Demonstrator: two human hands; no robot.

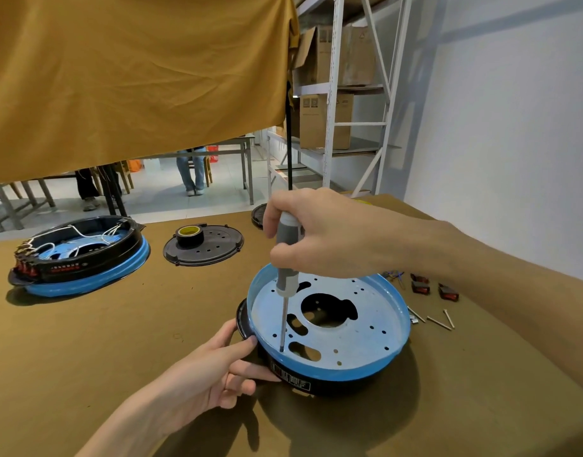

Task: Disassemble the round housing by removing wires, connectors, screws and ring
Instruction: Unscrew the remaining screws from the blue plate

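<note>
Though gripped, screwdriver [285,275] inside housing [329,328]

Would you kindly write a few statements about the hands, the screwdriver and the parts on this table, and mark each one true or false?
1. The right hand grips the screwdriver upright, tip down in the near housing. True.
2. The left hand lies flat on the table, apart from the housing. False: it holds the housing's black side.
3. The roll of tape sits on the black perforated disc. True.
4. The far housing has no wires in it. False: white wires lie inside.
5. Loose screws lie right of the near housing. True.
</note>
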